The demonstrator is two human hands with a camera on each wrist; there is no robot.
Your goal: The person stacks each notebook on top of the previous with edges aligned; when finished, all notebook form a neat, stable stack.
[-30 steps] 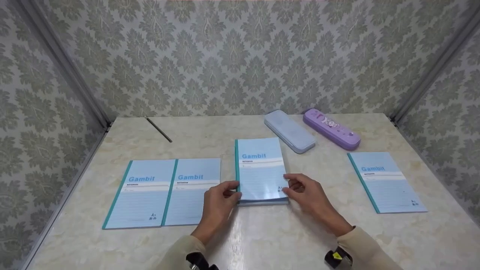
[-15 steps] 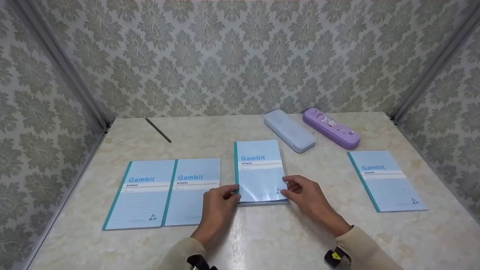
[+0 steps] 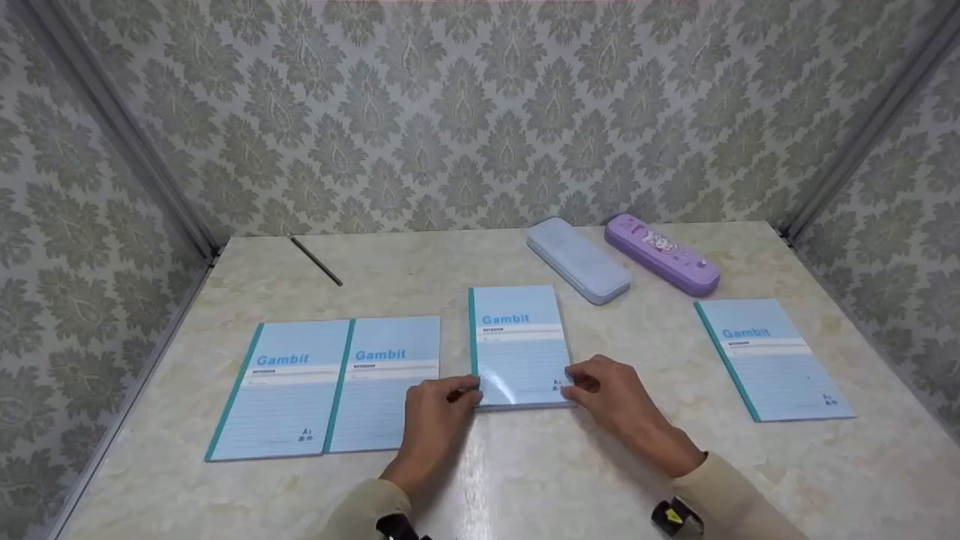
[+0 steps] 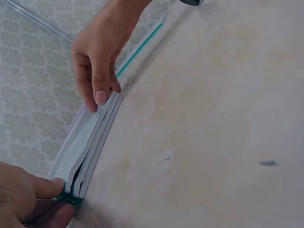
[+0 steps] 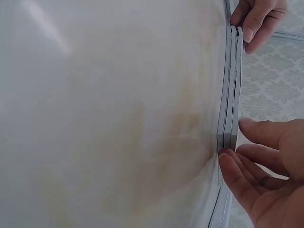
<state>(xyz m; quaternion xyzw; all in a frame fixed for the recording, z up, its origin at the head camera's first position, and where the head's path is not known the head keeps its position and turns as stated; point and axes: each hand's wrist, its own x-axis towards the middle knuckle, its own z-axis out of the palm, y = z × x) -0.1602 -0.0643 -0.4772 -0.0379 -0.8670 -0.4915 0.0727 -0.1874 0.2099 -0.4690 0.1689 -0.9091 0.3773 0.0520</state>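
Note:
A small stack of light-blue "Gambit" notebooks (image 3: pixel 517 352) lies at the middle of the table, teal spines to the left. My left hand (image 3: pixel 433 420) holds the stack's lower left side, thumb and fingers at the spine. At the lower right corner, my right hand (image 3: pixel 619 397) grips the top notebook with thumb and fingertips at its edge. From the left wrist, the layered page edges (image 4: pixel 95 142) run between both hands, with narrow gaps near the spine. The right wrist view has the right thumb (image 5: pixel 261 132) by the top cover and the fingers at the stack's side.
Two more notebooks (image 3: pixel 277 390) lie side by side on the left, partly behind the left hand. Another notebook (image 3: pixel 772 360) is on the right. A pale-blue pencil case (image 3: pixel 577 259) and a purple one (image 3: pixel 661 253) sit behind the stack. A dark pencil (image 3: pixel 315 259) lies at back left.
The top notebook has slid slightly toward the person, and its front edge now lines up with the stack below. Both hands have moved a little nearer with it.

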